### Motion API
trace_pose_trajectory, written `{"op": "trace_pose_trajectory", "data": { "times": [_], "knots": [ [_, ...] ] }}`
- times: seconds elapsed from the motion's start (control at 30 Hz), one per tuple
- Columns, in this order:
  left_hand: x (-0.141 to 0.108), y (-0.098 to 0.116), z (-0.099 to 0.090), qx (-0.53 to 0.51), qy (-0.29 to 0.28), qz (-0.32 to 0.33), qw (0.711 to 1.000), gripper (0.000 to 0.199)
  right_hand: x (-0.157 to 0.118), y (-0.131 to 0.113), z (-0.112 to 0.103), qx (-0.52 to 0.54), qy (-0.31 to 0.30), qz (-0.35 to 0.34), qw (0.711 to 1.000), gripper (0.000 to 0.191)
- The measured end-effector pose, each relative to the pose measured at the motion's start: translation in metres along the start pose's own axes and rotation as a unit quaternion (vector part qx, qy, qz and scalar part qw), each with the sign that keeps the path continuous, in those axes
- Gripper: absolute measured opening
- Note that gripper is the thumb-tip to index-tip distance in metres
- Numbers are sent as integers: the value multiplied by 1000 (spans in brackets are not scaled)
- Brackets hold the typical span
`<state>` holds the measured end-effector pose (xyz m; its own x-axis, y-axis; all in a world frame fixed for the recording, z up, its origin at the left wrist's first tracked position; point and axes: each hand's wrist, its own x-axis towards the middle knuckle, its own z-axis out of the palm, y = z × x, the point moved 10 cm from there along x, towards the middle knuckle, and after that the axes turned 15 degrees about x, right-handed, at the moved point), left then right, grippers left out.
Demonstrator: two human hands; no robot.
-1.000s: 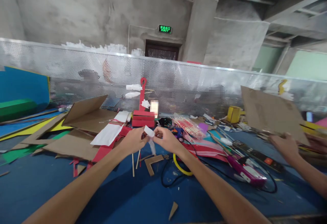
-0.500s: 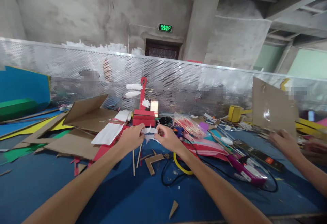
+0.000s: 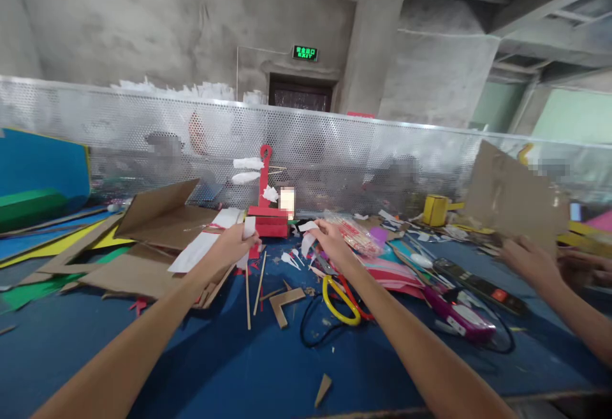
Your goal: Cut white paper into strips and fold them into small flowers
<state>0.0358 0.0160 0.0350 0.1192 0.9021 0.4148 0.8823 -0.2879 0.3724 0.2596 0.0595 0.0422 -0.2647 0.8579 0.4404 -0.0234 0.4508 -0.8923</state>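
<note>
While both forearms are extended over the blue surface (image 3: 268, 368), a small piece of thin white paper (image 3: 249, 226) is pinched in the nearly closed left hand (image 3: 229, 247), just in front of a red cardboard box (image 3: 268, 222). Well apart from it, a curled white paper strip (image 3: 308, 242) is held between the thumb and bent fingers of the right hand (image 3: 333, 242), above pale, narrow paper scraps (image 3: 289, 258). Partly hidden beneath the right forearm, yellow-handled scissors (image 3: 354, 321) are seen lying on the surface. Both papers can be judged very light and limp, easily creased or torn if pulled hard, and hardly slippery against dry fingertips. They would be best gripped lightly by an edge or corner, with the middle left unpressed; the curled strip, being floppy, might be better steadied at both ends.
</note>
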Motion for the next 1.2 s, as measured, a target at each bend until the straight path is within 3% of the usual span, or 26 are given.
{"op": "trace_pose_trajectory", "data": {
  "times": [0.13,0.33,0.47,0.6,0.73,0.83,0.93,1.0,1.13,1.2],
  "knots": [
    [-3,20,19,-221,-91,25,971,31,2,3,4,26,-18,-11,999,21],
    [-19,26,32,-350,-154,-36,923,38,2,19,19,78,-65,23,995,35],
    [-19,30,45,-339,-192,-13,921,40,-4,16,25,101,-78,38,991,34],
    [-12,14,65,-258,-177,-5,950,44,-9,8,33,125,-108,44,985,34],
    [-11,1,80,-153,-173,6,973,36,-11,6,36,155,-107,56,980,28],
    [-10,-9,67,14,-100,-5,995,36,-12,3,39,151,-114,55,980,27],
    [-11,3,45,128,-11,24,991,44,-13,2,40,111,-115,47,986,30],
    [-14,24,34,102,21,73,992,47,-13,3,39,79,-112,42,990,32],
    [-19,63,24,-119,-16,128,984,53,-17,4,51,43,-143,19,989,33],
    [-20,74,18,-174,-16,142,974,46,-21,5,60,37,-166,18,985,31]
  ]
}}
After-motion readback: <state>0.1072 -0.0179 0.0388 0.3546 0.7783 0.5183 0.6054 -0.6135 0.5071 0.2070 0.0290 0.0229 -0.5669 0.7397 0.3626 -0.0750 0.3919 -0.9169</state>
